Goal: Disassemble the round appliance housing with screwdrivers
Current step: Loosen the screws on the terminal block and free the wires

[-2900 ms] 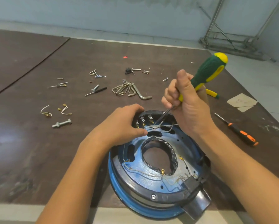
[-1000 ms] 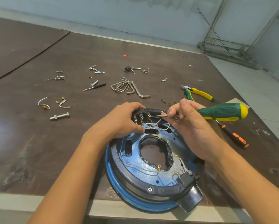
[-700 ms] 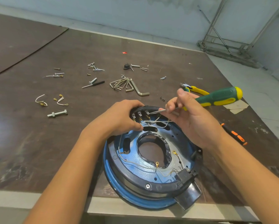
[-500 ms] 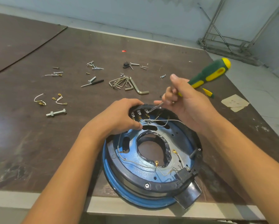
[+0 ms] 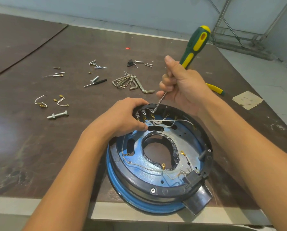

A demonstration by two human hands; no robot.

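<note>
On the scuffed dark table (image 5: pixel 31 139), a steel bolt (image 5: pixel 57 115) and bent hex keys (image 5: pixel 132 83) lie loose. The left hand (image 5: pixel 122 116) curls over the far rim of the round blue-and-black housing (image 5: pixel 136 169), which sits at the table's near edge. The right hand (image 5: pixel 184 90) grips a rubbery green-and-yellow screwdriver (image 5: pixel 196 45), its thin tip on a terminal. Open board stretches leftward.

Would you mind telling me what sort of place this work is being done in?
Probably a workshop or repair bench: a worn dark worktable strewn with hex keys and loose screws, beside a plain wall.
</note>
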